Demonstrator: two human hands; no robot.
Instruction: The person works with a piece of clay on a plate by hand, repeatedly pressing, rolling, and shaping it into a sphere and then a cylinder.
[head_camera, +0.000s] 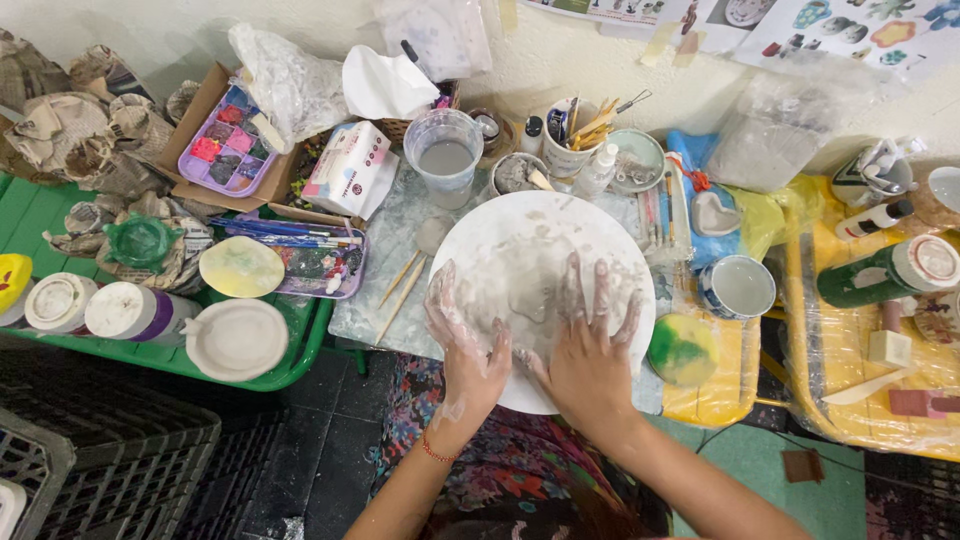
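Observation:
A round white board (520, 235) smeared with grey clay lies on a marbled slab in front of me. My left hand (466, 345), coated in pale clay slip, rests flat on the board's lower left part with its fingers spread. My right hand (590, 345) lies flat beside it on the lower middle, fingers spread and pointing away from me. Neither hand holds anything. A thin red string circles my left wrist.
A clear cup of grey water (445, 155), a cup of tools (572, 140) and a small bowl (637, 160) stand behind the board. Two wooden sticks (402, 283) lie left of it. A green tray (290, 345) with lids and palettes sits left; a yellow-covered table (800, 400) with a mug (738, 287) stands right.

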